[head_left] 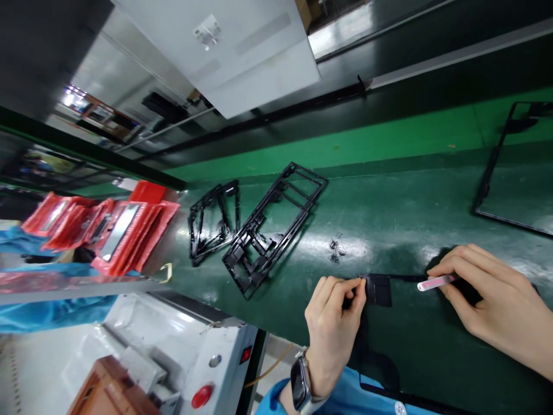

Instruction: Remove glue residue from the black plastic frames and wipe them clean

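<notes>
Green bench [389,219] — left hand [334,317] on frame [378,289]

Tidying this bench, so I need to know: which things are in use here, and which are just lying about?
In hand:
thin black frame, pinched by left hand
pink strip, held by right hand

Lying about:
two black lattice frames
red bags
black scraps
large frame, far right
</notes>
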A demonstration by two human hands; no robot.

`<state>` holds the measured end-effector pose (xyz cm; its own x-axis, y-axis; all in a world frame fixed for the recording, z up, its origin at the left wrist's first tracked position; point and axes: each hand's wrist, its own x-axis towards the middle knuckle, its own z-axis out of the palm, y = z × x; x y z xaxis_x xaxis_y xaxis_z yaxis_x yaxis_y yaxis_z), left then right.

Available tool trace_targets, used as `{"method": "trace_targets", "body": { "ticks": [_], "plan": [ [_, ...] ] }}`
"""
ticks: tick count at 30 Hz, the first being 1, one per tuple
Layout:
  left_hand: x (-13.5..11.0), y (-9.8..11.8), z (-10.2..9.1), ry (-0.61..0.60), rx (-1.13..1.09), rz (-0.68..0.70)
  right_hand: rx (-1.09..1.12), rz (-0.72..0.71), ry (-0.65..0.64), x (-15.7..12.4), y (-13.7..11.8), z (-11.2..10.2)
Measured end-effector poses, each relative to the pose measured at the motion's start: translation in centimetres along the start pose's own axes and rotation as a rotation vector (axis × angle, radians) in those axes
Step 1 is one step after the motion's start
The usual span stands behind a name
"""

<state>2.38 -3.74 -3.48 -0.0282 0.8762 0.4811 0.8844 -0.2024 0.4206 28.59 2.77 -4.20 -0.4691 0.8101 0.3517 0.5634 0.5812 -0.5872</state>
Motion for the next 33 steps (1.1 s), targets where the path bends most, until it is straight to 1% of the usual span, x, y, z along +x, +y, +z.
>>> {"method": "trace_targets", "body": {
  "ticks": [5, 11, 16, 18, 22, 25, 29, 33],
  "plan": [
    [0.1, -0.1, 0.1, -0.023, 0.014, 0.022, 0.0, 0.018, -0.016, -0.2, 0.1, 0.0],
    [0.8, -0.1, 0.1, -0.067, 0.078, 0.078, -0.009, 0.0, 0.005, -0.1, 0.0, 0.0],
    [1.2, -0.1, 0.4, -0.11, 0.117, 0.065, -0.012, -0.016, 0.014, 0.0, -0.1, 0.0],
    [1.0, -0.2, 0.4, -0.097, 0.084, 0.052, -0.008, -0.013, 0.006, 0.0, 0.0, 0.1],
    [0.3, -0.5, 0.3, -0.03, 0.033, 0.019, 0.004, 0.004, -0.018, -0.1, 0.0, 0.0],
    [0.1, -0.6, 0.2, -0.013, 0.016, -0.011, 0.007, 0.003, -0.007, 0.0, 0.0, 0.0],
    [0.3, -0.6, 0.3, -0.014, 0.007, 0.011, 0.008, -0.003, 0.0, 0.1, -0.1, 0.0],
    [0.8, -0.4, 0.0, -0.076, 0.032, 0.019, 0.008, -0.009, -0.002, 0.1, 0.0, 0.1]
  ]
}}
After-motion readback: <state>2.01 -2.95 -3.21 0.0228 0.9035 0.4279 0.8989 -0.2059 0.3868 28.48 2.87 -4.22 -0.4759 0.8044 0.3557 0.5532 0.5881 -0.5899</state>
